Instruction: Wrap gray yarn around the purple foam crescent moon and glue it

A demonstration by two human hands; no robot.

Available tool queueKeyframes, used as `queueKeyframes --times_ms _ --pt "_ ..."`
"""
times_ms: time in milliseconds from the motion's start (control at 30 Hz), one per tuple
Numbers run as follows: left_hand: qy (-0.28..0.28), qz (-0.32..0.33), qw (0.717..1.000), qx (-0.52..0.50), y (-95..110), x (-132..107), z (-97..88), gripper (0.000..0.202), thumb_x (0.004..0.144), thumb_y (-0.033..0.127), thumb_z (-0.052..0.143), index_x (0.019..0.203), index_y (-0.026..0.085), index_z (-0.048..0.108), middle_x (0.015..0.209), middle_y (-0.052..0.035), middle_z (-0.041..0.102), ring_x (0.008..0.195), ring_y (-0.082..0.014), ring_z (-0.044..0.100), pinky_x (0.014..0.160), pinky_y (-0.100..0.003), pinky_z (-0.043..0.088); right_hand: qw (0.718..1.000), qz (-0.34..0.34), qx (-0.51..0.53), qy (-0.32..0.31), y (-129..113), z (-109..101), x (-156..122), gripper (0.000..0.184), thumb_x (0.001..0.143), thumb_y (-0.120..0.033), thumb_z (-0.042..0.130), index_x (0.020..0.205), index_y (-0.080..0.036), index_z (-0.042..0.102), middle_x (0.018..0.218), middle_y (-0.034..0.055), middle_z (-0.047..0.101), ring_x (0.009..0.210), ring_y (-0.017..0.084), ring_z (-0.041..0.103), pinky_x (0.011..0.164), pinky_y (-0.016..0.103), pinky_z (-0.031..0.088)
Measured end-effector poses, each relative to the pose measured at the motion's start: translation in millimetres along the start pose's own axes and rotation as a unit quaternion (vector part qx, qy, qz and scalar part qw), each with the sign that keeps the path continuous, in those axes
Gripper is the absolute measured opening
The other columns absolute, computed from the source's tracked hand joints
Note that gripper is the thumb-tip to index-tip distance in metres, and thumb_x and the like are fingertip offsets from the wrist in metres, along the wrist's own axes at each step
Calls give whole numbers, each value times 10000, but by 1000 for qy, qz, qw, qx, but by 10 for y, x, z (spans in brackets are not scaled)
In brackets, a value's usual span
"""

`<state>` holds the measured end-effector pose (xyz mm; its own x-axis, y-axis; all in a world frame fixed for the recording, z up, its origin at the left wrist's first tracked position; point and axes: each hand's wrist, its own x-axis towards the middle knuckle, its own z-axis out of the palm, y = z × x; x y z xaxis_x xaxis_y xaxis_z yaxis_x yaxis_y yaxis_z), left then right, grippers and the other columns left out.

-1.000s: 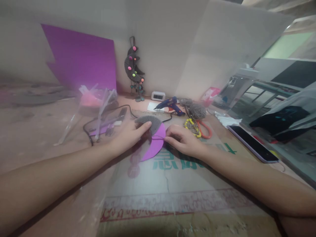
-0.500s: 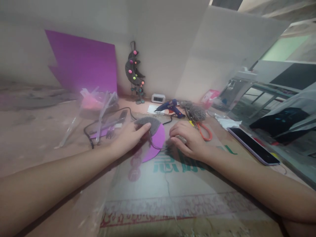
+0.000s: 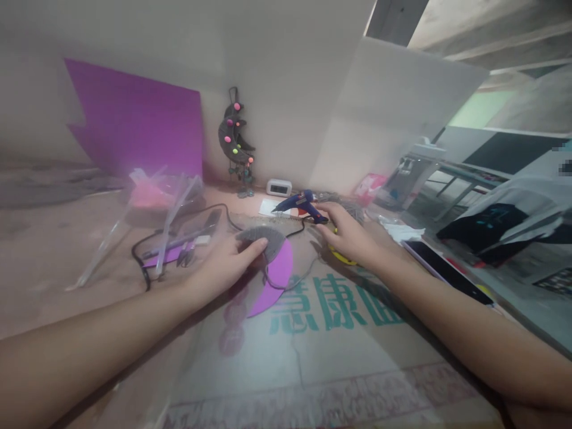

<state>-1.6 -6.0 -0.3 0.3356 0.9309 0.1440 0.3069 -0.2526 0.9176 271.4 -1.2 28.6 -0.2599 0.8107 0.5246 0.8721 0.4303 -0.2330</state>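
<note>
My left hand (image 3: 239,256) pinches a purple foam crescent (image 3: 280,271) at its upper end, where grey yarn is wound round it. A loose strand of grey yarn (image 3: 308,271) trails from the crescent over the cardboard. My right hand (image 3: 346,232) reaches forward to the blue glue gun (image 3: 295,204). Its thumb and fingers are apart around the gun's handle end; I cannot tell whether they touch it. Behind that hand lies a grey yarn ball (image 3: 355,208), mostly hidden. Yellow-handled scissors (image 3: 342,256) lie partly under the hand.
A printed cardboard sheet (image 3: 250,369) covers the table. At left are a plastic bag (image 3: 154,190), a black cord (image 3: 136,253) and a purple sheet (image 3: 147,119). A decorated crescent (image 3: 235,134) hangs behind, near a small clock (image 3: 279,187). A phone (image 3: 447,271) lies at right.
My right hand has moved forward from beside the crescent to the glue gun's handle, its fingers spreading. My left hand keeps its hold. The view has shifted slightly.
</note>
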Motion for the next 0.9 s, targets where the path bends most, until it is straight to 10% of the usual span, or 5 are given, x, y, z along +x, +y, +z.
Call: queueKeyframes --times_ms 367,667,900 --pt "-15 10 999 -37 -42 1 16 338 856 496 522 875 211 702 718 -23 656 616 -159 561 519 -240 434 975 185 47 -110 279 176 555 422 848 -310 585 1227 -126 585 1203 132 665 1057 247 642 932 355 479" --pt "-18 1 999 -45 -20 3 28 340 848 496 525 888 199 686 703 -12 643 625 -157 562 540 -248 427 984 167 36 -51 249 435 615 381 768 -338 695 1108 -175 641 1042 117 722 961 276 671 871 392 503" --pt "-17 -3 998 -61 -11 -4 33 332 860 491 522 873 197 675 706 -1 648 613 -151 553 568 -251 413 976 170 137 20 93 239 509 319 871 -343 566 1121 -157 634 1025 116 730 899 236 704 801 368 549"
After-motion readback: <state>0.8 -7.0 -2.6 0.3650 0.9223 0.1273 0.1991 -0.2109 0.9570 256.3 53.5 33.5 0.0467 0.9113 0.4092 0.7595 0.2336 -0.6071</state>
